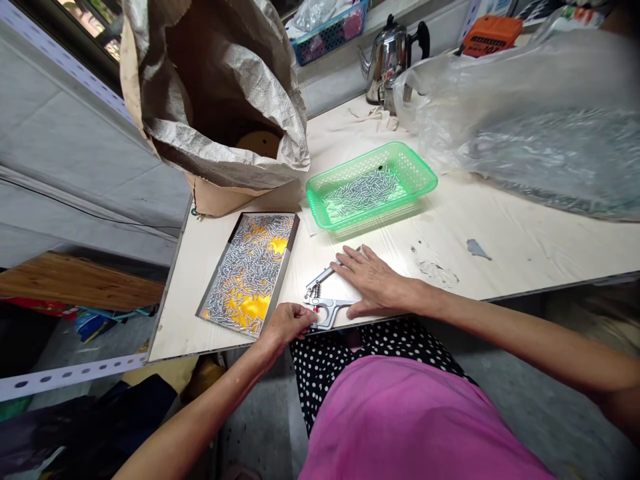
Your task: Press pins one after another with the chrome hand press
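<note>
One metal tool [331, 303] lies partly under the right hand [373, 283], grip spread wide; the left hand [290, 323] pinches something indistinct at its end.

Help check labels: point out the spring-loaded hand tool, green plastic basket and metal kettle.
Spring-loaded hand tool [326, 303], head view, grey frame.
Green plastic basket [373, 214], head view, near wall.
Metal kettle [387, 61], head view, body.

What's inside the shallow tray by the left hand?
The tray holds many small silvery pieces spread over a yellow bottom, which shows through in patches. Whatever lies under the denser clusters is covered and cannot be seen.
</note>
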The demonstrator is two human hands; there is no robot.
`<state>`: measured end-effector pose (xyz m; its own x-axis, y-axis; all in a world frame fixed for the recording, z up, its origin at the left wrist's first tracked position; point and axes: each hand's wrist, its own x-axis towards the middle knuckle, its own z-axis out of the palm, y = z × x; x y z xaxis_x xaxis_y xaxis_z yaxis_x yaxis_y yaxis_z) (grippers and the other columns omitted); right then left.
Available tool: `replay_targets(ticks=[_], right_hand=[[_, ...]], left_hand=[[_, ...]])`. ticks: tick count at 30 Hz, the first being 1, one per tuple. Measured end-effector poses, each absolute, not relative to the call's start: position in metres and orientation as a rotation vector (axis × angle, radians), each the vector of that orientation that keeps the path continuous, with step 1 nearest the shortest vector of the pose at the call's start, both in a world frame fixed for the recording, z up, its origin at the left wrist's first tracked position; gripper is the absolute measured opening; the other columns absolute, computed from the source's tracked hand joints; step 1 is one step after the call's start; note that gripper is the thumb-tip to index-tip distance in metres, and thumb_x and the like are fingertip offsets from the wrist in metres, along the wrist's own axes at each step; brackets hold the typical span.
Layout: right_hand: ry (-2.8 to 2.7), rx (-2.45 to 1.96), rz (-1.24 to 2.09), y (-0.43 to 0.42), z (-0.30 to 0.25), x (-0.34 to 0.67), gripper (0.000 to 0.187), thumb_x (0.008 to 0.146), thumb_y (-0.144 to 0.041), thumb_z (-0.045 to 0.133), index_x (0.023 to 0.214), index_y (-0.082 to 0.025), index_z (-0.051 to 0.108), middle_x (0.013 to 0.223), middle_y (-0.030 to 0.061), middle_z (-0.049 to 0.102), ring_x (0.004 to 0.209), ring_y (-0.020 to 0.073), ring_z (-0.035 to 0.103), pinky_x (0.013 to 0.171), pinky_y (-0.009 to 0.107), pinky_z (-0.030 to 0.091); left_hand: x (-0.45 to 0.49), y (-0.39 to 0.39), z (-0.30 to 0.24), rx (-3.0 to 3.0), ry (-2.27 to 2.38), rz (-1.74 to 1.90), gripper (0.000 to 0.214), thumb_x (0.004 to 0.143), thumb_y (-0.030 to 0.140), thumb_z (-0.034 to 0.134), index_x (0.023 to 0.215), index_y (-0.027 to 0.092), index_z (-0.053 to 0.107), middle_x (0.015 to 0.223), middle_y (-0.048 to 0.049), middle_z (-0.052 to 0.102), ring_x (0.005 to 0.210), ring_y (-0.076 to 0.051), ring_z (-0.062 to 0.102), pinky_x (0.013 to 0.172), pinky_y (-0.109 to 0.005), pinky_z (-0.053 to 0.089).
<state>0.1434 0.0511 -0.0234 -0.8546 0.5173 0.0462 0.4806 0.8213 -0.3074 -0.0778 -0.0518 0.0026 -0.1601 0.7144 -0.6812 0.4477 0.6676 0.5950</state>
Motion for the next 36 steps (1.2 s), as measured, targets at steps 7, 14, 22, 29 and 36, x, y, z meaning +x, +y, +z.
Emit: replay_targets(ticks=[7,14,22,29,36], right_hand=[[-2.903,-0.786,0.445,0.053,-0.012,0.141,0.087,0.073,-0.056,0.073,0.141,-0.013,0.039,0.132,0.0206,0.054,0.121,0.0364,0.047,0.105,0.061,0.026],[-2.89,-0.832,0.467,0.045,-0.005,0.141,0.078,0.078,-0.046,0.073,0.141,-0.014,0.04,0.123,0.0164,0.06,0.111,0.0331,0.05,0.098,0.052,0.031],[-2.824,-0.801,0.518,0.036,-0.013,0.142,0.067,0.083,-0.038,0.07,0.14,-0.014,0.042,0.115,0.0129,0.062,0.105,0.029,0.051,0.089,0.043,0.034],[-2.783,-0.801,0.567,0.036,-0.019,0.143,0.079,0.081,-0.036,0.072,0.145,-0.011,0.033,0.121,0.0165,0.062,0.108,0.0309,0.052,0.089,0.046,0.038],[-2.763,-0.923,0.531,0.032,-0.011,0.173,0.078,0.071,-0.03,0.078,0.136,-0.009,0.04,0.123,0.0206,0.056,0.112,0.0351,0.05,0.091,0.048,0.044]], left_hand=[[-0.078,-0.053,0.002,0.9,1.8,0.345,0.039,0.056,0.05,0.075,0.064,0.014,0.066,0.049,0.0039,0.052,0.048,-0.009,0.045,0.047,-0.022,0.036],[-0.078,-0.053,0.0,0.918,1.819,0.322,0.038,0.061,0.051,0.074,0.066,0.014,0.066,0.05,0.0035,0.053,0.049,-0.01,0.046,0.049,-0.022,0.037],[-0.074,-0.069,0.008,1.763,2.063,0.256,0.025,0.09,0.035,0.053,0.086,0.015,0.067,0.088,-0.0084,0.064,0.084,-0.022,0.06,0.077,-0.035,0.047],[-0.052,-0.028,0.009,2.322,1.569,0.176,0.057,0.086,0.032,0.066,0.136,0.016,0.044,0.139,-0.015,0.05,0.125,-0.029,0.046,0.104,-0.044,0.04],[-0.049,-0.005,0.009,2.377,1.442,-0.051,0.067,0.086,0.038,0.065,0.142,0.015,0.037,0.133,-0.0162,0.053,0.12,-0.03,0.049,0.102,-0.045,0.04]])
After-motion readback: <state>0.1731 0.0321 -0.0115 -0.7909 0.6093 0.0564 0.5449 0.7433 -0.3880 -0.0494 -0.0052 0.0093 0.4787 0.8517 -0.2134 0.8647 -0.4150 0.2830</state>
